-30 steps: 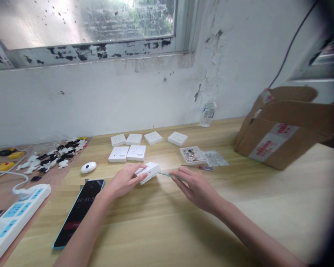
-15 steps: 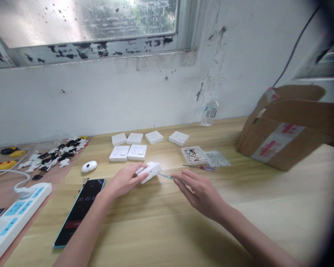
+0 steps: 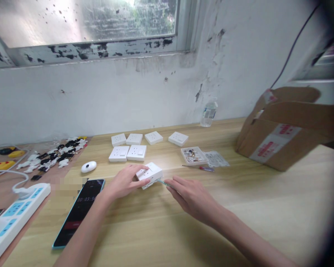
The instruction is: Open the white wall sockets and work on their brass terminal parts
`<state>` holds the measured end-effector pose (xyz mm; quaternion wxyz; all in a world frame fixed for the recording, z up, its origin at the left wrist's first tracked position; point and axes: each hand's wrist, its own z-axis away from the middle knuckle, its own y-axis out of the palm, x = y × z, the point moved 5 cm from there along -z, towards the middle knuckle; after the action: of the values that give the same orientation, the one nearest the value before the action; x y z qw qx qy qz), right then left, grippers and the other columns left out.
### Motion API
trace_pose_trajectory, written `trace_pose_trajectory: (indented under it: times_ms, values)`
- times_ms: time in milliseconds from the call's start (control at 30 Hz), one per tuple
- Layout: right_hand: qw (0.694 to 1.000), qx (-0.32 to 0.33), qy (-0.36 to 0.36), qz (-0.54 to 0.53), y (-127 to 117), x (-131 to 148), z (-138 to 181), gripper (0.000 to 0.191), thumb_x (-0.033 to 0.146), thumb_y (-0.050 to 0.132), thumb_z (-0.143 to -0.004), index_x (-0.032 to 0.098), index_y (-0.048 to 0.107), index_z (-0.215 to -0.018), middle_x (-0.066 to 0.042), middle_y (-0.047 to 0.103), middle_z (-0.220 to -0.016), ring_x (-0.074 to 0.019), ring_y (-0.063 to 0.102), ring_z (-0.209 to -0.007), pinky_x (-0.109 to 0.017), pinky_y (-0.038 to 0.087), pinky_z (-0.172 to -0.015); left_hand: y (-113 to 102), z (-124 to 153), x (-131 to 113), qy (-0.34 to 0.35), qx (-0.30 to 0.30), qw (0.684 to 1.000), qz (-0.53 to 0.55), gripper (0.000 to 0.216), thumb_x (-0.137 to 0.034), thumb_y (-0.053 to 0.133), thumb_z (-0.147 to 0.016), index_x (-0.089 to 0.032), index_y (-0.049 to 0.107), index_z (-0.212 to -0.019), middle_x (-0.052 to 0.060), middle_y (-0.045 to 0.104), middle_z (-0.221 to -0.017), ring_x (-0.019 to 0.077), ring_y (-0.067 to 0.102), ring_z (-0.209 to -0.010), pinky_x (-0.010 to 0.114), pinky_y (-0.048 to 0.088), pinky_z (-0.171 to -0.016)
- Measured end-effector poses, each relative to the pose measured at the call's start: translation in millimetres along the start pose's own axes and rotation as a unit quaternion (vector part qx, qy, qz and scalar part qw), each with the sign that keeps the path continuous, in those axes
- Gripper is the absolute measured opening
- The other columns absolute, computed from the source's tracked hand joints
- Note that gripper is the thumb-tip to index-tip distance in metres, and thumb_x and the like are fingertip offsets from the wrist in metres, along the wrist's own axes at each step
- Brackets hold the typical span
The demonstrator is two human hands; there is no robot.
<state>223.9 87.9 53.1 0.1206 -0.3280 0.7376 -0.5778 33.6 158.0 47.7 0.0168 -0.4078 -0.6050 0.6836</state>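
Note:
My left hand (image 3: 128, 180) grips a white wall socket (image 3: 153, 171) by its left side, tilting it over the wooden table. The socket's front, with its plug holes, faces up. In my right hand (image 3: 185, 191) is a thin screwdriver with a teal shaft (image 3: 163, 182), pinched between thumb and fingers. Its tip meets the lower right side of the socket; the exact contact is too small to make out. Behind my hands stand several more white sockets, among them one with a switch (image 3: 137, 152) and one set apart (image 3: 178, 138).
An open case of small metal parts (image 3: 194, 155), a clear plastic bag (image 3: 217, 158) and another screwdriver (image 3: 206, 168) lie beyond my right hand. A phone (image 3: 80, 211) and power strip (image 3: 19, 211) are left. A cardboard box (image 3: 278, 137) and bottle (image 3: 208, 114) stand at the back.
The socket has turned so more of its front shows. My right hand has moved left and closer to it, bringing the screwdriver further in against its side.

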Motion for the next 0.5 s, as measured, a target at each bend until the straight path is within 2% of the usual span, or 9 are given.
trace_pose_trajectory:
  times_ms: [200, 367, 500]
  values:
    - [1.000, 0.003, 0.008, 0.024, 3.7, 1.6, -0.6, 0.025, 0.021, 0.034, -0.096, 0.016, 0.057, -0.104, -0.005, 0.060, -0.080, -0.0159, 0.056, -0.066, -0.029, 0.030, -0.055, 0.4, 0.9, -0.3, 0.014, -0.004, 1.000, 0.025, 0.043, -0.049, 0.053, -0.085, -0.027, 0.056, -0.122, 0.007, 0.059, -0.125, 0.0264, 0.054, -0.110, 0.036, 0.045, -0.088]
    - [0.999, 0.008, 0.014, 0.028, 2.5, 2.8, -2.6, 0.024, 0.020, 0.034, -0.096, 0.016, 0.057, -0.102, -0.005, 0.059, -0.080, -0.0162, 0.056, -0.067, -0.029, 0.029, -0.056, 1.3, 0.7, 6.6, -0.012, 0.002, 0.998, 0.055, 0.047, -0.051, 0.056, -0.082, -0.026, 0.056, -0.122, 0.007, 0.060, -0.120, 0.0244, 0.058, -0.098, 0.033, 0.049, -0.079]
    - [0.999, 0.020, 0.018, 0.025, 6.3, 2.9, -3.1, 0.024, 0.020, 0.035, -0.096, 0.016, 0.058, -0.100, -0.005, 0.060, -0.081, -0.0159, 0.057, -0.067, -0.028, 0.029, -0.055, -0.9, 1.0, 8.2, -0.012, 0.004, 0.997, 0.077, 0.044, -0.048, 0.054, -0.084, -0.024, 0.056, -0.122, 0.007, 0.061, -0.119, 0.0236, 0.058, -0.098, 0.032, 0.049, -0.078]
